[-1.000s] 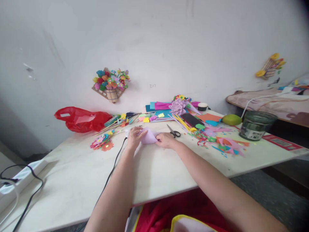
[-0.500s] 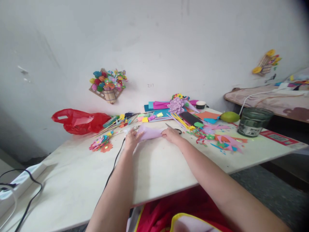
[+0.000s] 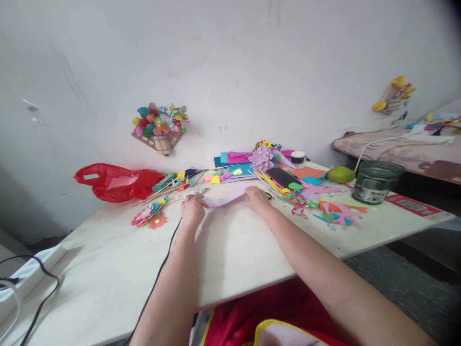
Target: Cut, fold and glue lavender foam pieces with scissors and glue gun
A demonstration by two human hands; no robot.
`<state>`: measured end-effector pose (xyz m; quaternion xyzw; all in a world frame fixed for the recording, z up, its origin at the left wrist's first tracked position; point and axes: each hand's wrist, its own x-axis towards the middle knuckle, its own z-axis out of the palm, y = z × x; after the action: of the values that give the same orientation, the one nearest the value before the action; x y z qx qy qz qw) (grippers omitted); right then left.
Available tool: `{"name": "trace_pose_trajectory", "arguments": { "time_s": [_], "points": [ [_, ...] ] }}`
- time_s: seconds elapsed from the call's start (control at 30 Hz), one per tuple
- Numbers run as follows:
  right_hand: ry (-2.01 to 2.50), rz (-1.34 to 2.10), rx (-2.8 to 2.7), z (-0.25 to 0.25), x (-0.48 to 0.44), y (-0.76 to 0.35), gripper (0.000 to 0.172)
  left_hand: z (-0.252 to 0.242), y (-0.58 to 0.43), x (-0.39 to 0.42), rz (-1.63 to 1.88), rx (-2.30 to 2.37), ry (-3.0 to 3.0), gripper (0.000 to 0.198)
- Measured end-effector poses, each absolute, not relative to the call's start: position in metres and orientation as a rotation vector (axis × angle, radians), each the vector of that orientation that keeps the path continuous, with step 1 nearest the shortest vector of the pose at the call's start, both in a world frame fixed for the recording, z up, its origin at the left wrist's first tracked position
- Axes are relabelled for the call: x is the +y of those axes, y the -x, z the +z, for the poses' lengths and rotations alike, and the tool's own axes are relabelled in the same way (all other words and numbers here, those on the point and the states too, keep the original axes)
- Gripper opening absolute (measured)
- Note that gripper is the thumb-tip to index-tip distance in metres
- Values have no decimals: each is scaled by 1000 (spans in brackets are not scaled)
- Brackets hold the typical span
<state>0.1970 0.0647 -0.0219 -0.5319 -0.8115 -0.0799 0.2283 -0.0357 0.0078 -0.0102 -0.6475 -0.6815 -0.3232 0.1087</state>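
A light purple sheet (image 3: 226, 198), thin like craft foam or paper, stretches between my hands just above the table. My left hand (image 3: 193, 208) pinches its left end, and my right hand (image 3: 257, 199) grips the right end. The sheet's middle sags a little. Beside my right hand a black scissor handle (image 3: 268, 195) shows; the rest of the scissors is hidden behind the hand. A black cord (image 3: 169, 252) runs along the table past my left hand. Left of that hand lies a small pile of foam flowers (image 3: 151, 214).
A red plastic bag (image 3: 118, 182) rests at the back left. Coloured scraps (image 3: 338, 211), a black phone (image 3: 283, 178), a green fruit (image 3: 340, 175) and a glass jar (image 3: 376, 182) are on the right. A large purple flower (image 3: 261, 158) stands at the back. A power strip (image 3: 32, 274) lies front left.
My hands have moved slightly apart, and the purple sheet is now flatter and more stretched out between them. The scissors' blades, visible before, are now covered.
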Motion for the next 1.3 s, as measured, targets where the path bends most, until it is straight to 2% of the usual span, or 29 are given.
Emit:
{"name": "trace_pose_trajectory", "arguments": {
  "time_s": [0.13,0.23,0.4,0.53,0.83,1.13,1.3],
  "points": [
    [1517,-240,-2403,-23,59,-191,29,-10,29,8,-1043,-1935,1881,32],
    [1515,-236,-2511,-22,56,-187,31,-13,16,9,-1015,-1778,2191,30],
    [1508,-201,-2573,-19,53,-182,27,-27,-3,10,-628,-1849,2572,62],
    [1428,-200,-2560,-20,56,-187,27,-36,-3,13,-410,-2010,2564,56],
    [1420,4,-2465,-22,71,-205,22,-36,-3,16,-292,-2102,2455,62],
    [1523,-71,-2461,-11,61,-206,18,-38,-4,14,-379,-1914,2509,51],
    [1289,-95,-2504,-16,65,-206,17,-38,-2,16,-432,-1952,2572,46]
  ]
}}
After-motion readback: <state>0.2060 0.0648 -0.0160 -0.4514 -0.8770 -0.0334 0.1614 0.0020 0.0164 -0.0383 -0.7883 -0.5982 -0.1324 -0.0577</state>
